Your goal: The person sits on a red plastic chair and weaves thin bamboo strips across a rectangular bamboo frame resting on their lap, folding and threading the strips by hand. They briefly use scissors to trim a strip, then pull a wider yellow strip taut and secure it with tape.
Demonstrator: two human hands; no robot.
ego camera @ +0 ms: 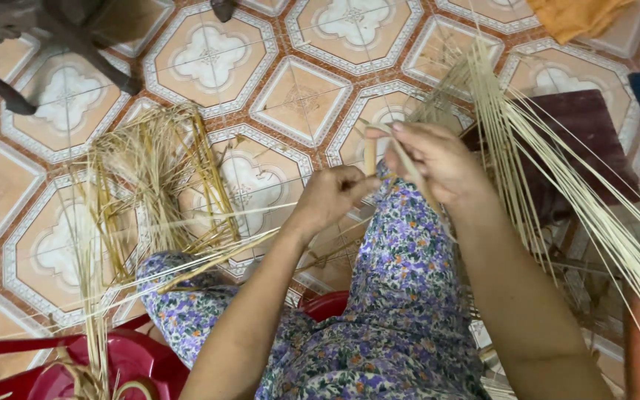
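Observation:
My left hand [335, 196] is closed in a fist around something small above my raised knee; what it grips is hidden, and a short pale stick [370, 154] rises just past its fingers. My right hand [438, 159] pinches a thin pale strip [409, 159] between thumb and fingers, close beside the left hand. A long bundle of pale straight reeds [527, 155] fans from the upper right down past my right forearm. My legs are in purple floral trousers [401, 296].
A loose heap of yellowish straw scraps [157, 185] lies on the patterned tile floor [298, 96] at left. A red plastic stool [120, 363] is at lower left, a dark wooden stool [594, 141] at right, chair legs [75, 44] at top left, orange cloth [572, 15] at top right.

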